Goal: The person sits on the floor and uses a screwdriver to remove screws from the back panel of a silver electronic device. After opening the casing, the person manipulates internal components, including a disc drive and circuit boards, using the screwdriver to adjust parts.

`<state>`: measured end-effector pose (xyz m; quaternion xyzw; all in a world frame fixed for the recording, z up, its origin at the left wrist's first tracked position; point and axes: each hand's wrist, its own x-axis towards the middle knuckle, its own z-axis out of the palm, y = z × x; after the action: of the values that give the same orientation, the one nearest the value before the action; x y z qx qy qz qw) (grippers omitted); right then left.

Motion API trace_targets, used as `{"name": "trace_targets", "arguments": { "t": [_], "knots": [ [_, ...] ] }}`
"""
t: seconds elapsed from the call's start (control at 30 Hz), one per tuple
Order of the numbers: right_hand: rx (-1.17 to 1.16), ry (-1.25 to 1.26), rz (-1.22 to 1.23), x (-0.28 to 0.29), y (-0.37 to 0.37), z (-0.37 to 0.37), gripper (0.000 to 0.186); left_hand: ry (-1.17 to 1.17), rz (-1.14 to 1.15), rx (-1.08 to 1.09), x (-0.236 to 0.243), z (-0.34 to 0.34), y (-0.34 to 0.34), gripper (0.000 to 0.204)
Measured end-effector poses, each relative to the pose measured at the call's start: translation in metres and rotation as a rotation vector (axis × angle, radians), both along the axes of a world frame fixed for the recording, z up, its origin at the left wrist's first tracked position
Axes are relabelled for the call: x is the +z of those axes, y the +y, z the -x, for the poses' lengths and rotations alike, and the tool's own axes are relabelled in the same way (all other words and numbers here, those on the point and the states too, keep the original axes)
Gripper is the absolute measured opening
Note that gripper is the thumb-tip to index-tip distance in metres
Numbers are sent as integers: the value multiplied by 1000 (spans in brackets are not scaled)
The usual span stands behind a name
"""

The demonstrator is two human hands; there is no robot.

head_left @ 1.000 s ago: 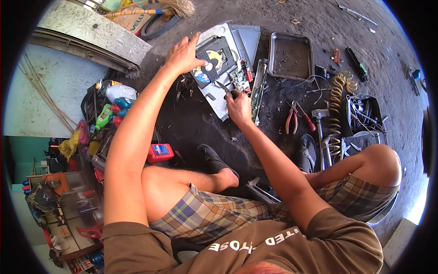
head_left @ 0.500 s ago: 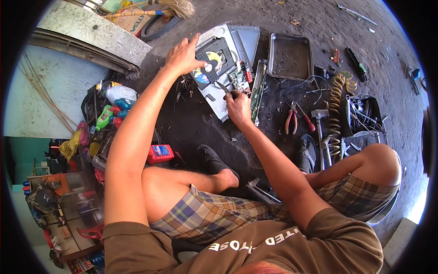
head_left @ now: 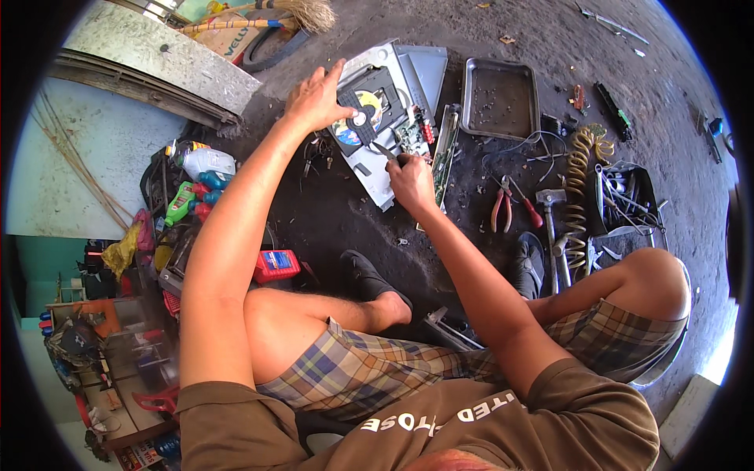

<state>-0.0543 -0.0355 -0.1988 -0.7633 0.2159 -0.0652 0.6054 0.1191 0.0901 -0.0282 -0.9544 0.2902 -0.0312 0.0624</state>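
Note:
An opened disc player (head_left: pixel 372 174), with a light metal casing, lies on the dark ground in front of me. In its black disc tray sits a shiny disc (head_left: pixel 369 100) with a black clamp piece across it. My left hand (head_left: pixel 316 100) rests at the tray's left edge, fingers spread, its thumb touching near the disc's centre. From below, my right hand (head_left: pixel 411 180) grips a dark-handled knife (head_left: pixel 382 150), the blade pointing up-left to the tray's lower edge. A green circuit board (head_left: pixel 410 136) with red connectors lies just right of the blade.
Right of the player is a metal tray (head_left: pixel 501 97) with small bits in it. Nearby lie pliers (head_left: pixel 500 206), a red-handled screwdriver (head_left: pixel 532 210), a hammer (head_left: pixel 552 206), a coiled hose (head_left: pixel 580 184) and a black tool box (head_left: pixel 626 198). Bottles (head_left: pixel 206 161) stand at left.
My right hand and the knife have shifted very slightly, and the player's lower edge sits a touch lower. My left hand stays in nearly the same place.

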Motion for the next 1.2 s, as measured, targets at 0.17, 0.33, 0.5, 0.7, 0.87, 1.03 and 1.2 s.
{"name": "trace_targets", "arguments": {
  "t": [0.17,0.33,0.5,0.7,0.87,1.03,1.2],
  "knots": [
    [-61,145,-435,-2,-3,-17,32,18,5,-7,1,5,-4,123],
    [42,-86,259,-4,-6,-17,26,30,16,0,1,1,-3,123],
    [174,-197,652,13,-3,-3,28,52,15,25,3,-5,2,123],
    [-97,-238,376,13,-1,4,24,50,32,34,3,-10,2,123],
    [-128,-254,244,12,3,5,23,45,45,23,3,-11,5,122],
    [-172,-463,209,24,0,5,37,27,16,35,3,-7,4,122],
    [-96,-139,41,25,1,2,35,29,18,31,2,-7,3,123]
  ]
}}
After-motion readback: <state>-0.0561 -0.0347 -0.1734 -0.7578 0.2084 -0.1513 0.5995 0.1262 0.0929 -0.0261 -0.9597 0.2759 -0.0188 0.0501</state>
